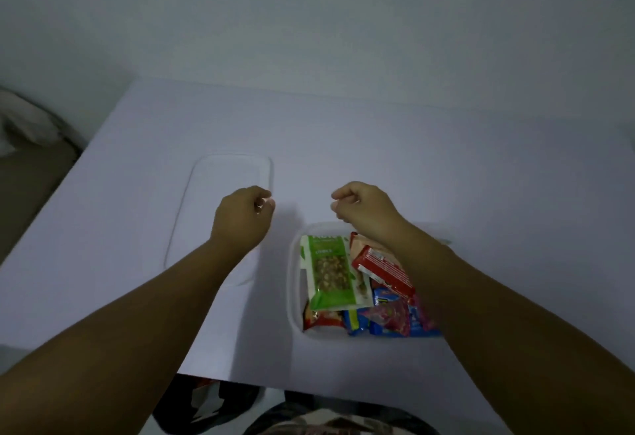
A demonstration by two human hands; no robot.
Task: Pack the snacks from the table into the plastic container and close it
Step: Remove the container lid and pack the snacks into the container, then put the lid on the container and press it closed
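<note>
A clear plastic container stands on the white table right of centre, uncovered and filled with snack packets. On top lie a green nut packet and a red bar; blue, pink and red wrappers lie beneath. Its clear flat lid rests on the table to the left. My left hand hovers over the lid's right edge with fingers curled and nothing in them. My right hand hovers just beyond the container's far rim, fingers also curled on nothing, its forearm crossing over the container.
The white table runs back to a plain wall. At the far left, off the table, lies a dim heap of bedding. Patterned clothing shows below the table's near edge.
</note>
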